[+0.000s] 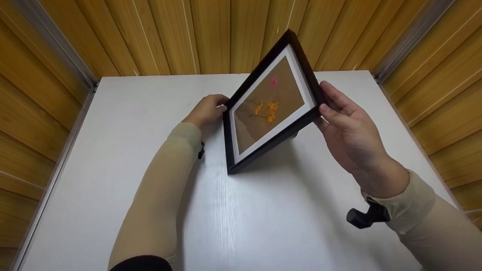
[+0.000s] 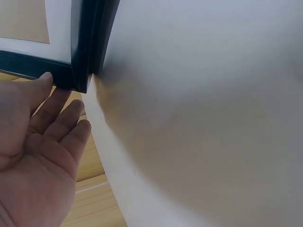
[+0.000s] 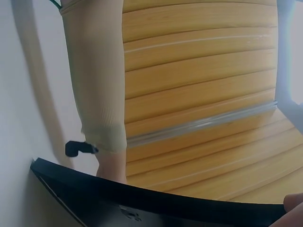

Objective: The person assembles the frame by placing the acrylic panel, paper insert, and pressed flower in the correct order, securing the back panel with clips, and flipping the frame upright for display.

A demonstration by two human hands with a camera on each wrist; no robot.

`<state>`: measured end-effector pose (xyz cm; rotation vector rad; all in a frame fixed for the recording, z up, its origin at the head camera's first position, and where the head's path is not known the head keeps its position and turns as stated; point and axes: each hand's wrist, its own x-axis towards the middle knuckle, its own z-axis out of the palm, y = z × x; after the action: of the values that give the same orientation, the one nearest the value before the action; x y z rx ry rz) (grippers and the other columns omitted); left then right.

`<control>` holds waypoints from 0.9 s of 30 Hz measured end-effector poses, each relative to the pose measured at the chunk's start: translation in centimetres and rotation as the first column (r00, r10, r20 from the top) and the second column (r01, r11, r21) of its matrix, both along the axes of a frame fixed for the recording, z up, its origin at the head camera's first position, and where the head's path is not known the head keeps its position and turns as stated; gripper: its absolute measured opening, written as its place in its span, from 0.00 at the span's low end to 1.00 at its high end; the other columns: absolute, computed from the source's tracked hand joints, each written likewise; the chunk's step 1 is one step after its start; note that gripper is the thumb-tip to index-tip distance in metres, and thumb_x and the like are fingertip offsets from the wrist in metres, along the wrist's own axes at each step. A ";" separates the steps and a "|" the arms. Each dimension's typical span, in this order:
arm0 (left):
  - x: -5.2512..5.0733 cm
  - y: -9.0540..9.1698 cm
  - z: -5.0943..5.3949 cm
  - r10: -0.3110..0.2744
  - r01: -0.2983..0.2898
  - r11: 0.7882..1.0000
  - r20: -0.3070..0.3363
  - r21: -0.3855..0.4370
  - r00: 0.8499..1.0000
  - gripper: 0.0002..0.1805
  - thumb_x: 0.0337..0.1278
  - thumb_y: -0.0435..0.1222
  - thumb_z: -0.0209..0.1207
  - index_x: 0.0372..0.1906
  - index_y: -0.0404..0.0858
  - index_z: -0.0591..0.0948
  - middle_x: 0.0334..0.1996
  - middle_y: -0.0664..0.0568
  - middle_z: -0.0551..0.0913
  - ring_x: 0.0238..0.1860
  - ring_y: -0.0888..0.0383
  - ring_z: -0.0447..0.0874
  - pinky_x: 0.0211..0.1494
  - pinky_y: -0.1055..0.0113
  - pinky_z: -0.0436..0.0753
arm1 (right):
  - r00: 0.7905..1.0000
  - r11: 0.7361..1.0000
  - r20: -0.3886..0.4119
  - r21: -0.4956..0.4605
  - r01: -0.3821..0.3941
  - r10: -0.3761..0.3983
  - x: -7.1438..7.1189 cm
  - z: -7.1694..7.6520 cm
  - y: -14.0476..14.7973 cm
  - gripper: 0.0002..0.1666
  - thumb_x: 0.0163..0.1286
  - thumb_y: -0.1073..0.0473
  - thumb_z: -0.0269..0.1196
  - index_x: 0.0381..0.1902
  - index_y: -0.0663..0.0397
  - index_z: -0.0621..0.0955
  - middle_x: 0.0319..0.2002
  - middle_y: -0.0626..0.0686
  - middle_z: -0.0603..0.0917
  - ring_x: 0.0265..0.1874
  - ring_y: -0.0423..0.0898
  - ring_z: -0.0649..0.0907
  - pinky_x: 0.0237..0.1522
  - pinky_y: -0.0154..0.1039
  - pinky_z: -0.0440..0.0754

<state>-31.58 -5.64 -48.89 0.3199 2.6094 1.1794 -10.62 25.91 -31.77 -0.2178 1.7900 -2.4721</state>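
Observation:
A black picture frame (image 1: 253, 153) with a white mat and a brown picture of orange and pink flowers stands tilted over the white table, its lower left corner down at the tabletop. My left hand (image 1: 208, 110) pinches the frame's far left corner; in the left wrist view the thumb of that hand (image 2: 40, 137) lies on the front and a finger goes behind. On the right, my right hand (image 1: 352, 130) grips the raised corner between thumb and fingers. The right wrist view catches the frame's dark edge (image 3: 156, 193) and a bit of the right hand (image 3: 294, 210).
Beneath the frame lies the white table (image 1: 241, 226), with shadows on it. Wood-look panels (image 1: 211, 37) rise behind and at both sides, with metal rails (image 1: 418, 35) at the corners. A black mount (image 1: 367, 216) sits at the right wrist.

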 end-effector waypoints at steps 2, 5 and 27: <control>0.1 -0.4 0.0 0.005 -0.005 1.000 -0.005 -0.006 1.000 0.20 0.90 0.34 0.55 0.76 0.39 0.82 0.73 0.44 0.85 0.78 0.47 0.80 0.89 0.48 0.73 | 1.000 1.000 0.006 0.008 0.009 -0.009 -0.4 0.0 0.4 0.39 0.89 0.71 0.51 0.92 0.66 0.56 0.91 0.61 0.60 0.88 0.51 0.66 0.94 0.52 0.56; 0.4 -1.0 -0.2 0.022 -0.022 1.000 -0.010 -0.013 1.000 0.19 0.89 0.34 0.56 0.73 0.38 0.84 0.70 0.43 0.86 0.73 0.46 0.82 0.85 0.48 0.76 | 1.000 0.999 0.010 0.024 0.025 -0.025 -1.1 0.0 0.9 0.36 0.90 0.70 0.52 0.90 0.66 0.60 0.86 0.60 0.68 0.83 0.49 0.71 0.92 0.50 0.61; 4.9 -5.2 0.5 0.008 -0.007 1.000 0.123 -0.003 0.992 0.23 0.87 0.35 0.62 0.77 0.40 0.81 0.51 0.42 0.89 0.48 0.49 0.90 0.56 0.56 0.90 | 0.982 0.986 0.125 -0.066 0.154 -0.145 -11.2 0.7 5.4 0.12 0.79 0.70 0.70 0.57 0.64 0.85 0.49 0.55 0.90 0.49 0.51 0.90 0.62 0.44 0.89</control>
<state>-26.66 -10.82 -48.36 0.2296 2.5083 1.1595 -21.77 31.29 -31.04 0.0622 1.7264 -2.5947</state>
